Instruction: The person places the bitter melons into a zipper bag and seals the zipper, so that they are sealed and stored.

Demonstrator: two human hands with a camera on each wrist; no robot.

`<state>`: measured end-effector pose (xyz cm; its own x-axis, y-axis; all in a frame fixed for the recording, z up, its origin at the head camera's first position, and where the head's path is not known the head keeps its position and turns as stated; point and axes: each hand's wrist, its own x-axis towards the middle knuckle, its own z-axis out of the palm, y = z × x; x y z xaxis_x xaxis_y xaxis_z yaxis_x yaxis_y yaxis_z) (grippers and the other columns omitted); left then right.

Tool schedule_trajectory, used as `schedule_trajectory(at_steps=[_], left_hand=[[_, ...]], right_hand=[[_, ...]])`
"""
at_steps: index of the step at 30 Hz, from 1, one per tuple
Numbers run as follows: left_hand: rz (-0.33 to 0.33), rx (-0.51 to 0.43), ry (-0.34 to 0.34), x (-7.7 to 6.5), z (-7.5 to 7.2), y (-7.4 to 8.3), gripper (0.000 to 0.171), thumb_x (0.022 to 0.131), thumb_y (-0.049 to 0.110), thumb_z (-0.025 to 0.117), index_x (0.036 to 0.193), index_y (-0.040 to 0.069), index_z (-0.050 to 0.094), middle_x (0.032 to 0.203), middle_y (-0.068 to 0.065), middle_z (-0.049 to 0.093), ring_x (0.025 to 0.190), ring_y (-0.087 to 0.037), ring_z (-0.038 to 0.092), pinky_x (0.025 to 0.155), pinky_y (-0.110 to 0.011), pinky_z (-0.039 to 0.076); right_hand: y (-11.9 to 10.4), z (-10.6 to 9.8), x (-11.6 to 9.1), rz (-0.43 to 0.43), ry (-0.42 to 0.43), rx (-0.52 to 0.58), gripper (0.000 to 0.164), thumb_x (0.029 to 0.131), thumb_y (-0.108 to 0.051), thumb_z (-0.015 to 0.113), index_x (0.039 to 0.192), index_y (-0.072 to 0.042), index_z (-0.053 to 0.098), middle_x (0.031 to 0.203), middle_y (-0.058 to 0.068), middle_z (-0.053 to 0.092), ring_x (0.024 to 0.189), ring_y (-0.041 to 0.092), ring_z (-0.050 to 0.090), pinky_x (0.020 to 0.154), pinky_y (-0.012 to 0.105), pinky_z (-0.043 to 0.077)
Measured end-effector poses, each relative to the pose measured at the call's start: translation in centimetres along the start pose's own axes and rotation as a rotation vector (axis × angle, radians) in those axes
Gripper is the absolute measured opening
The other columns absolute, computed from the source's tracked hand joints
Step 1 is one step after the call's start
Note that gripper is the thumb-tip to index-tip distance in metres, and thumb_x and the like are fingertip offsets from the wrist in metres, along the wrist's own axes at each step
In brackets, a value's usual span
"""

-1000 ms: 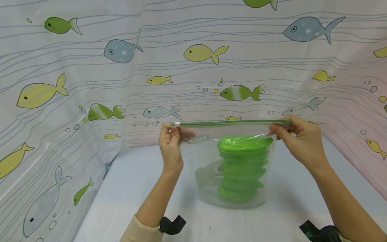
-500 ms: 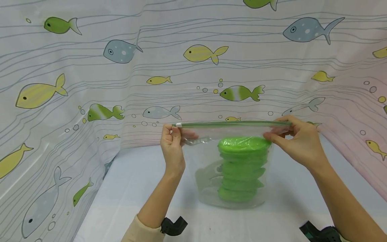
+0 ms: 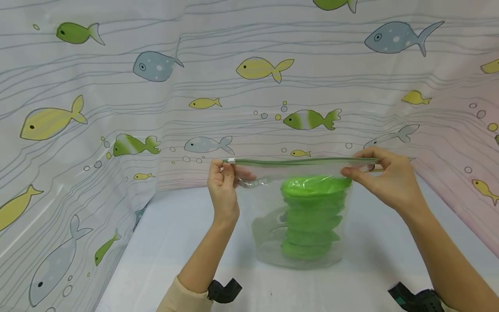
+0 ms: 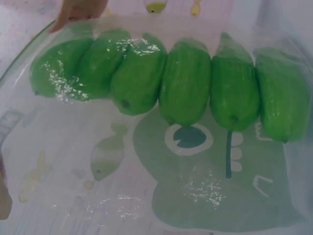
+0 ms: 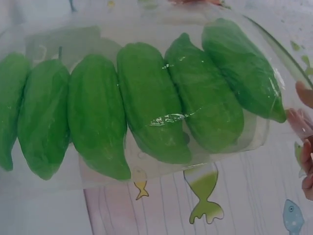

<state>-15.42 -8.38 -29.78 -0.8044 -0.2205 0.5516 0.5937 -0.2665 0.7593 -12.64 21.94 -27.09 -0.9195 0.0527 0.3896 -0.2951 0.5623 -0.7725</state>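
A clear plastic zip bag (image 3: 269, 203) hangs upright between my hands in the head view, with a green zip strip (image 3: 296, 162) along its top. My left hand (image 3: 224, 190) pinches the strip's left end, beside a small white slider (image 3: 231, 161). At the right top corner my right hand (image 3: 391, 182) grips the bag between thumb and fingers. Inside, toward the right, several green cucumber-like vegetables (image 3: 313, 225) lie stacked one above another. The left wrist view shows their rounded ends (image 4: 186, 83) behind the film, plus a grey-green cartoon animal print (image 4: 215, 196).
A white tabletop (image 3: 163, 242) extends under and around the bag. Behind and to both sides hangs a fish-patterned curtain (image 3: 218, 121). Black wrist camera mounts (image 3: 225, 290) sit on both forearms.
My left hand and the slider have shifted slightly right. My right thumb has moved a little left and down along the bag. The stack inside looks nearly still.
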Motion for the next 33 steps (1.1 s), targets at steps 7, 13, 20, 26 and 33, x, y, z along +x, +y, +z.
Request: schedule_trajectory(at_steps=[7,13,20,26,33], left_hand=[[0.023,-0.003,-0.022,0.0,0.0,-0.1,0.017,0.102,0.019,0.043,0.088,0.013,0.05,0.071,0.002,0.069,0.063,-0.014,0.068,0.062,-0.027,0.053],[0.034,0.0,-0.031,-0.1,0.0,0.0,0.018,0.102,0.017,0.042,0.086,0.013,0.049,0.071,0.002,0.069,0.064,-0.014,0.068,0.063,-0.027,0.053],[0.036,-0.001,-0.039,-0.1,-0.1,0.0,0.017,0.102,0.018,0.042,0.087,0.013,0.049,0.071,0.002,0.069,0.063,-0.013,0.068,0.062,-0.026,0.053],[0.043,-0.008,-0.044,-0.2,-0.1,0.0,0.017,0.102,0.018,0.042,0.087,0.013,0.05,0.071,0.002,0.069,0.063,-0.013,0.068,0.06,-0.025,0.052],[0.053,-0.017,-0.051,-0.3,0.1,0.0,0.017,0.102,0.019,0.043,0.086,0.013,0.049,0.07,0.002,0.069,0.063,-0.012,0.068,0.059,-0.024,0.051]], right_hand=[[-0.8,-0.5,0.6,-0.114,-0.001,-0.033,0.033,0.072,-0.028,0.086,0.1,-0.014,0.073,0.097,-0.011,0.065,0.097,0.002,0.051,0.082,0.026,0.039],[-2.2,-0.4,1.2,-0.399,0.027,-0.143,0.038,0.059,-0.021,0.093,0.093,-0.019,0.076,0.075,-0.009,0.063,0.078,0.002,0.05,0.08,0.028,0.031],[-4.2,0.6,1.7,-0.623,0.052,-0.312,0.045,0.052,-0.036,0.093,0.091,-0.023,0.076,0.07,-0.011,0.061,0.067,0.008,0.052,0.079,0.04,0.03],[-5.7,2.2,2.1,-0.767,0.07,-0.399,0.047,0.054,-0.046,0.089,0.088,-0.017,0.075,0.066,-0.005,0.064,0.062,0.013,0.054,0.077,0.043,0.034],[-7.6,3.9,2.1,-0.826,0.055,-0.444,0.047,0.059,-0.05,0.087,0.089,-0.016,0.076,0.062,-0.005,0.063,0.06,0.014,0.055,0.075,0.042,0.037]])
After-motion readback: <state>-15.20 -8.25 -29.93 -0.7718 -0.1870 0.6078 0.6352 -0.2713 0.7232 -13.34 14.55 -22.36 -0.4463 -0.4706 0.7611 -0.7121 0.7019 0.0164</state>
